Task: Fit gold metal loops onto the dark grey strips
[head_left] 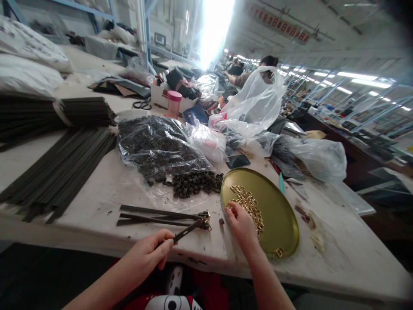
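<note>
Dark strap pinched at its near end in my left hand, over the tabletop near edge. Two more straps lie just beside it. My right hand curls onto gold buckles in the round tray; can't tell if it grips one. Heap of dark loops just behind.

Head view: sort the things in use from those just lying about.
In use: left hand, strip it holds; right hand, gold buckles, tray; black loops, laid-down strips.
Lying about: pink cup, scissors, phone, plastic bag.
</note>
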A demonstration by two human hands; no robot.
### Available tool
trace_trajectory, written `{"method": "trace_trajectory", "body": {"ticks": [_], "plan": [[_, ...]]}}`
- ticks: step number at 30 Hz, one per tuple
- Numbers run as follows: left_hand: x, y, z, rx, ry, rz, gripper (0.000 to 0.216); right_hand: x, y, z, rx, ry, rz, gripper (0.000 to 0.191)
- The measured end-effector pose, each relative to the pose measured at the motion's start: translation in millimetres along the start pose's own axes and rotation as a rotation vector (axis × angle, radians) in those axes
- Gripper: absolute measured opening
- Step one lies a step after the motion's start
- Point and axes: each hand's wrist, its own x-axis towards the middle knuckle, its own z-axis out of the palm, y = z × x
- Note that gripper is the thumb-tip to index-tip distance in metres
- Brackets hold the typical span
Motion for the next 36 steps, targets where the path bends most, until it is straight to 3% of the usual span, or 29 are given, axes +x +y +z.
{"method": "trace_trajectory", "body": {"ticks": [4,11,17,22,26,32,36], "plan": [[0,-3,6,-0.101,-0.062,-0.047,0.031,24,21,-18,-0.140,0.008,0.020,0.029],[-3,-6,11,-0.052,-0.055,0.028,0.026,49,32,-25,-0.245,-0.163,-0.022,0.011],[-8,-4,13,-0.066,-0.059,0.022,0.028,59,33,-28,-0.133,-0.214,-0.033,0.006],[-12,-5,14,-0.086,-0.059,0.045,0.031,54,28,-38,0.079,-0.205,-0.035,0.015],[-15,5,9,-0.112,-0.034,0.053,0.032,30,1,-47,0.304,-0.251,-0.047,0.024],[-17,36,5,-0.105,0.096,0.203,0.027,-23,-71,-34,0.901,-0.590,-0.003,0.028],[-11,26,7,-0.155,0.108,0.198,0.030,-47,-100,-10,0.912,-0.656,-0.037,0.030]]}}
